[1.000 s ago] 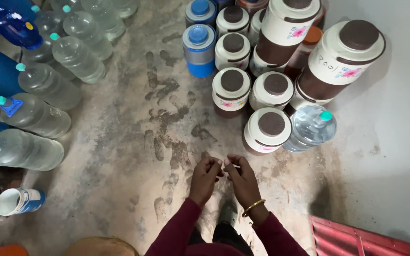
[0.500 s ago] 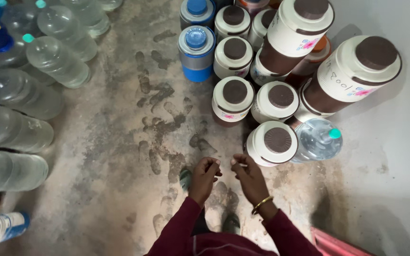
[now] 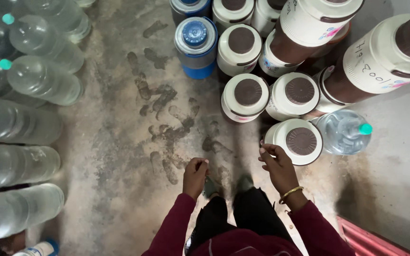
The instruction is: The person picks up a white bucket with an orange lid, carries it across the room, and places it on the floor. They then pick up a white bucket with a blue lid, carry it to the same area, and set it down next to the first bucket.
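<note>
The person stands on a stained concrete floor (image 3: 119, 142), both hands out in front at waist height. The right hand (image 3: 277, 166) hangs just beside the nearest jug (image 3: 300, 141), a cream cooler with a brown lid; its fingers (image 3: 267, 150) are curled loosely, tips close to the jug's rim, but I cannot tell whether they touch it. A gold bangle (image 3: 290, 192) sits on that wrist. The left hand (image 3: 194, 175) is drawn into a loose fist, fingers together, holding nothing that I can see, well apart from the jugs.

Behind the nearest jug more cream jugs cluster together, two big ones (image 3: 380, 57) lying tilted on top at the far right. A blue jug (image 3: 196, 45) stands at the left edge of that group. A clear bottle (image 3: 342, 132) with a green cap lies on its side, just beside the nearest jug on the right. Along the left side of the floor a row of large clear bottles (image 3: 39, 78) lies on its side. Maroon sleeves (image 3: 174, 227) cover both arms.
</note>
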